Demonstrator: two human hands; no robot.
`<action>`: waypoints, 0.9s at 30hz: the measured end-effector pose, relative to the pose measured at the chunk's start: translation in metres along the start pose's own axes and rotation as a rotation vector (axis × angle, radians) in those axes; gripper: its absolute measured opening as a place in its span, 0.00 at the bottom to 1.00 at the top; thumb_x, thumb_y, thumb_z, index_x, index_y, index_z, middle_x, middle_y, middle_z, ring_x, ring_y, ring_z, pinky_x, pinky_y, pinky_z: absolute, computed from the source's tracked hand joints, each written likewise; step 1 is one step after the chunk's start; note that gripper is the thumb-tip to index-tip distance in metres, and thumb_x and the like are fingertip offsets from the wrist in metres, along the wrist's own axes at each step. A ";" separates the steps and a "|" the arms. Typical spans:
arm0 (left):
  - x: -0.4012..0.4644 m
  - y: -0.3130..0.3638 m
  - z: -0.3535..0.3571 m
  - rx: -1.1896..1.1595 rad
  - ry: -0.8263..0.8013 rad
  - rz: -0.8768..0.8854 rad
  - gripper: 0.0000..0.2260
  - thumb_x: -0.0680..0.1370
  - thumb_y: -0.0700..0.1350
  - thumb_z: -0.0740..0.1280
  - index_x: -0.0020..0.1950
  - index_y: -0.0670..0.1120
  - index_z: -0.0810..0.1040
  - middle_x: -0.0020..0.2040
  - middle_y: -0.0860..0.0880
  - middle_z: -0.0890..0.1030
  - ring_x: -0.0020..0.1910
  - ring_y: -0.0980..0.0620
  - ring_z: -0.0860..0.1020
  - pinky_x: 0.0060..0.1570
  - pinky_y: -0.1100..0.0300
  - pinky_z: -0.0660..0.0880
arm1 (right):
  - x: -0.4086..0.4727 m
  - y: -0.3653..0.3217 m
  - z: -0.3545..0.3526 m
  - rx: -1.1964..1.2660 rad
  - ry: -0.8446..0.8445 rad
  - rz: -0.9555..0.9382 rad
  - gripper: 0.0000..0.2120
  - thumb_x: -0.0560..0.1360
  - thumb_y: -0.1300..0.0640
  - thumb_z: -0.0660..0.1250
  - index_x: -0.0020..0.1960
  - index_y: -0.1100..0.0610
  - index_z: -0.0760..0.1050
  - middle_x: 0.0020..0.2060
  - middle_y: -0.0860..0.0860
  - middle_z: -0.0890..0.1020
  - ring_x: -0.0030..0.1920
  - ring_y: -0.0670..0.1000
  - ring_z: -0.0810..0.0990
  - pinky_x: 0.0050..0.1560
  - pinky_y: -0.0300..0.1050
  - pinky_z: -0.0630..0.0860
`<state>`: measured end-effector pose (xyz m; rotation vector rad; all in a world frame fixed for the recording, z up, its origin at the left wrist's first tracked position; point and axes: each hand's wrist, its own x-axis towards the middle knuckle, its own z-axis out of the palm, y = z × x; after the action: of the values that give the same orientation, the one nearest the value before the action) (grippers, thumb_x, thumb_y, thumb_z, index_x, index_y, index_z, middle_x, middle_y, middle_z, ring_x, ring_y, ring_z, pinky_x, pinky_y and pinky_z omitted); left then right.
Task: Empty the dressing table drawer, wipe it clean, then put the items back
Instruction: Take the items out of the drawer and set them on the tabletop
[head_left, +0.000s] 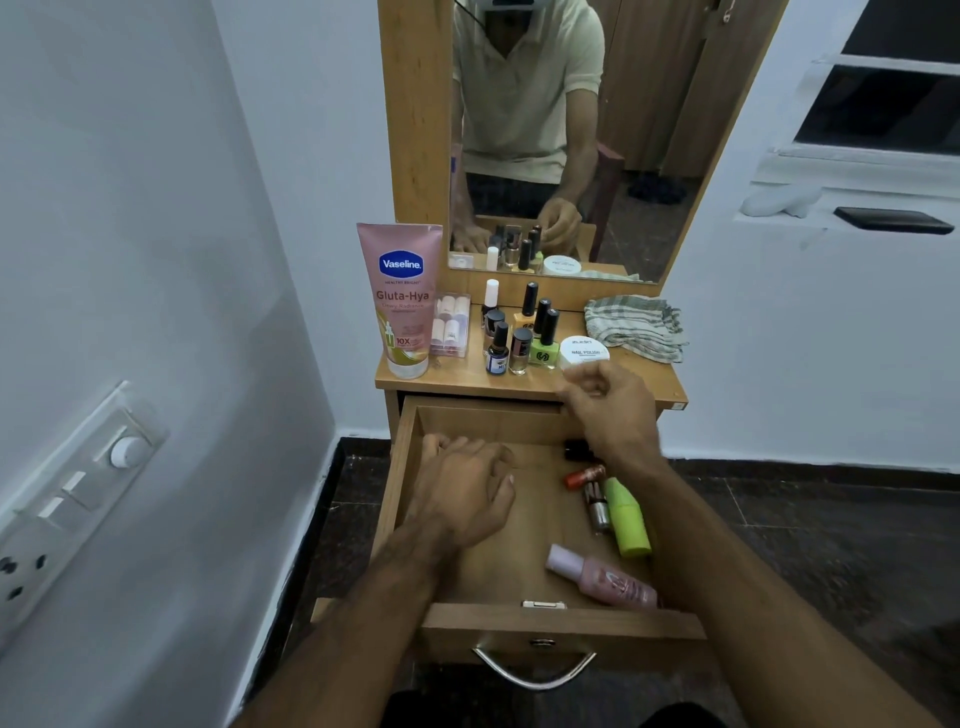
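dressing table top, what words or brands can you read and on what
"Vaseline", "Gluta-Hya", "10X": tall pink lotion tube.
"NAIL POLISH": round white jar lid; the brand above it is too blurred.
Nail polish bottles: labels too small to read.

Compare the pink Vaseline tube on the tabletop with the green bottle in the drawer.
The Vaseline tube stands upright on its cap on the tabletop; the green bottle lies on its side in the open drawer. The Vaseline tube is pink with printed lettering; the green bottle looks plain. The tube is wide and flat at its top, the bottle round. Neither is being touched by the hands.
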<state>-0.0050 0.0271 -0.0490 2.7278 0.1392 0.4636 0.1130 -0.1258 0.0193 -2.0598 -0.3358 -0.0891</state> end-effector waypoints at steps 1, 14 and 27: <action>0.000 0.000 0.000 0.001 -0.004 0.004 0.15 0.76 0.57 0.61 0.59 0.56 0.79 0.50 0.59 0.81 0.52 0.58 0.75 0.58 0.56 0.57 | -0.005 0.010 -0.007 -0.180 -0.091 -0.012 0.06 0.74 0.52 0.75 0.49 0.45 0.81 0.41 0.41 0.84 0.44 0.43 0.82 0.46 0.45 0.81; -0.001 0.000 0.001 0.014 -0.003 0.024 0.14 0.75 0.54 0.63 0.57 0.56 0.81 0.51 0.60 0.83 0.55 0.60 0.77 0.59 0.56 0.58 | -0.054 0.045 -0.009 -1.146 -0.370 -0.214 0.17 0.83 0.50 0.59 0.70 0.51 0.72 0.67 0.53 0.76 0.69 0.55 0.71 0.64 0.50 0.72; -0.002 -0.001 0.004 0.011 -0.030 0.032 0.15 0.75 0.57 0.62 0.58 0.57 0.80 0.49 0.61 0.81 0.56 0.62 0.76 0.57 0.58 0.57 | -0.053 0.059 0.003 -0.592 -0.404 -0.062 0.15 0.77 0.57 0.70 0.62 0.50 0.75 0.53 0.46 0.83 0.54 0.50 0.81 0.53 0.48 0.80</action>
<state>-0.0054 0.0268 -0.0532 2.7499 0.0909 0.4313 0.0782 -0.1604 -0.0426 -2.6536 -0.6858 0.2196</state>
